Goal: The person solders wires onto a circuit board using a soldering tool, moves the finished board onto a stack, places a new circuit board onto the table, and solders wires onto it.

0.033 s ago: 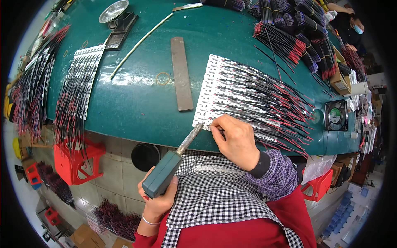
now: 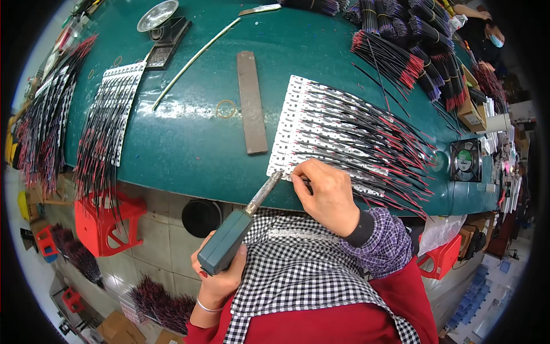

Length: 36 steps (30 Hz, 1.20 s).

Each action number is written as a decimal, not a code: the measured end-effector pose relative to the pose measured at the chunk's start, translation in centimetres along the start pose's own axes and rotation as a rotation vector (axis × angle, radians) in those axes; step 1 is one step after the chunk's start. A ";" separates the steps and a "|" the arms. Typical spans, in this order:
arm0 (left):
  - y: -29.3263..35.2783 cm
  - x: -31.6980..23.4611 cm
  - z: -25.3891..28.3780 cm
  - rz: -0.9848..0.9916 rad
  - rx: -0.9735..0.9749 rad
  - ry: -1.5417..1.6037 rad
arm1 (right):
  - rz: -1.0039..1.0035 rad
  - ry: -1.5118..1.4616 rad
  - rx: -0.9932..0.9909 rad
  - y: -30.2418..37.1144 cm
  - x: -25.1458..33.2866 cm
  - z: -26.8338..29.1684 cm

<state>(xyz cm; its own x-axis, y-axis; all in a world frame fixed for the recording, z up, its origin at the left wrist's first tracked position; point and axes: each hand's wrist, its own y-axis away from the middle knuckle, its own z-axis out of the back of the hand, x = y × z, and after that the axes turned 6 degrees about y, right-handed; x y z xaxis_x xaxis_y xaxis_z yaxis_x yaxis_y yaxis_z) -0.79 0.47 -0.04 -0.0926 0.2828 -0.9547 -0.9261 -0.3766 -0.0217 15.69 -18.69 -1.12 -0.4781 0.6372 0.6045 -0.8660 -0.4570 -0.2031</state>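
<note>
"When held against the earlier frame, any change?"

"Hardly any. Nearly the same pose: left hand point(image 2: 226, 279) wrapped round the green handle of a soldering iron point(image 2: 227, 241), metal tip at the near left corner of a white sheet point(image 2: 290, 123)."

"And the right hand point(image 2: 327, 194)?"

"Just beside the tip, thumb and forefinger drawn together at that same corner. Impossible to tell what lies between them."

"Where exactly, that sheet?"

"Flat on the green table point(image 2: 177, 143), close to the front edge, with rows of black and red wires point(image 2: 366, 140) fanning off to the right."

"And elsewhere on top?"

"Left of the sheet, a brown bar point(image 2: 252, 103) and, near it, a rubber band point(image 2: 226, 109). Farther left, a pale stick point(image 2: 197, 62) and a weighing scale point(image 2: 158, 17). To the right, bundled wires point(image 2: 389, 63) and a small fan point(image 2: 465, 160)."

"Around it?"

"On pale floor tiles point(image 2: 157, 246), a red stool point(image 2: 109, 226) and a black bucket point(image 2: 201, 217). At far right, a masked person point(image 2: 480, 43)."
</note>
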 end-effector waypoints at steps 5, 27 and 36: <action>-0.4 -0.5 0.0 -0.003 0.036 -0.004 | -0.021 0.000 0.001 0.0 -0.1 -0.1; 0.1 -0.1 0.4 -0.021 0.055 -0.040 | -0.072 -0.076 0.096 -1.0 -0.5 0.5; 0.2 0.1 0.4 -0.031 0.117 -0.112 | -0.098 -0.074 0.177 -1.0 -0.5 0.8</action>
<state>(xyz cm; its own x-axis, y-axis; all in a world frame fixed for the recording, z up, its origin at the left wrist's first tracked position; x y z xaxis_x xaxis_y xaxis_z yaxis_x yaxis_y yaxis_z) -1.16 0.75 -0.03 -0.0979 0.3917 -0.9149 -0.9648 -0.2630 -0.0094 16.92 -19.09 -0.59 -0.3749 0.6394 0.6712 -0.8655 -0.5009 -0.0063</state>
